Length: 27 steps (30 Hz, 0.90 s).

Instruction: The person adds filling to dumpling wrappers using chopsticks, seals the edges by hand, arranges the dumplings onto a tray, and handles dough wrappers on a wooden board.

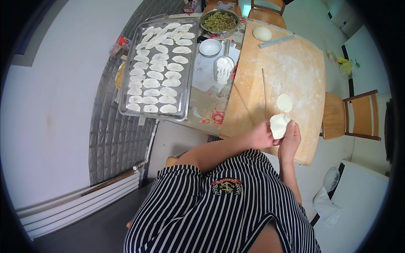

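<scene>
A pale round dough wrapper is held up just above the near part of the wooden board. My right hand pinches its right edge, the thumb lying on top. On the other side, my left hand has its fingers closed at the wrapper's left and lower edge, partly hidden behind it. Just beyond, a second dough wrapper lies flat on the board. A thin dark stick rests left of that wrapper. No filling shows on either wrapper.
At left stands a metal tray with many folded dumplings. Beside it are a white bowl, a scoop of flour and a steel basin of green food. A dough ball and grey flat bar lie far back. A chair stands right.
</scene>
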{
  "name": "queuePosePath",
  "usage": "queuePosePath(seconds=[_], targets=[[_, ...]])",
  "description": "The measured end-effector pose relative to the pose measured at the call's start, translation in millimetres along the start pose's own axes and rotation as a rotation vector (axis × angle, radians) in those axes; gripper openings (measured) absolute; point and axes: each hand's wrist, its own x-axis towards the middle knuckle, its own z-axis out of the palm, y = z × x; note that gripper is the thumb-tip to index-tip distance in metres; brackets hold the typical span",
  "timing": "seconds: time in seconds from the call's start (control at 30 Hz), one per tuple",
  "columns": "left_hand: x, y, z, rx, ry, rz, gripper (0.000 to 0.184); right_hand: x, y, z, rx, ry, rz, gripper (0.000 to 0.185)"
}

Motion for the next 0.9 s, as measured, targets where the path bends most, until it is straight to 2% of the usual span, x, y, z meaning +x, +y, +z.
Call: queuePosePath(seconds=[0.07, 0.13, 0.17, 0.23, 0.27, 0.33, 0.47, 0.53, 0.57, 0.6, 0.67, 0.7, 0.73, 0.77, 0.83, 0.9], targets=[[-2.9, 3.0, 10.4, -0.122, 0.034, 0.012, 0.063, 2.2, 1.5, 2.8, -0.039, -0.01, -0.032, 0.037], [-6.0, 11.6, 16.6, 0.103, -0.027, 0.211, 0.056, 0.8, 6.0, 4.3, -0.078, -0.022, -0.059, 0.037], [-4.9, 11.3, 14.3, 0.102, -0.028, 0.213, 0.056, -2.1, 8.7, 3.8, -0.126, -0.024, -0.061, 0.038], [0.4, 10.7, 8.8, 0.446, 0.053, 0.315, 0.05, -4.4, 13.6, 1.7, -0.221, -0.021, -0.068, 0.039], [1.0, 7.8, 6.1, 0.446, 0.048, 0.311, 0.05, -4.1, 17.4, 0.4, -0.242, -0.011, -0.092, 0.039], [1.5, -0.7, -1.5, 0.215, 0.158, 0.241, 0.046, -5.0, 20.4, -4.7, -0.298, -0.005, -0.105, 0.039], [1.9, -8.5, -21.9, 0.325, 0.084, 0.15, 0.041, -3.1, 23.4, -19.6, -0.46, 0.0, -0.09, 0.035], [2.5, -11.7, -26.2, 0.251, 0.193, 0.142, 0.037, 6.4, 49.6, -29.2, -0.524, 0.042, -0.165, 0.033], [-0.5, -8.9, -32.6, 0.243, 0.128, 0.089, 0.035, 9.5, 58.1, -39.5, -0.597, 0.083, -0.237, 0.032], [-4.7, -7.1, -28.6, 0.225, 0.129, 0.039, 0.035, 3.1, 48.3, -37.9, -0.64, 0.109, -0.208, 0.028], [-14.9, -7.3, -19.0, 0.318, 0.262, 0.008, 0.034, 0.4, 61.2, -48.2, -0.691, 0.139, -0.156, 0.022], [-15.4, -8.7, -18.2, 0.365, 0.343, -0.017, 0.035, -0.3, 64.7, -51.9, -0.569, 0.125, -0.159, 0.022], [-16.2, -10.1, -18.0, 0.36, 0.359, -0.048, 0.036, -7.2, 47.6, -48.5, -0.46, 0.116, 0.041, 0.023], [-17.3, -10.6, -15.3, 0.396, 0.393, -0.065, 0.036, -4.8, 56.9, -52.2, -0.389, 0.104, -0.031, 0.025], [-16.5, -12.0, -14.2, 0.423, 0.417, -0.054, 0.036, -4.8, 50.3, -57.4, -0.243, 0.082, 0.09, 0.027], [-14.6, -7.7, -14.5, 0.477, 0.46, -0.024, 0.036, -1.1, 38.4, -62.0, -0.196, 0.122, 0.041, 0.028]])
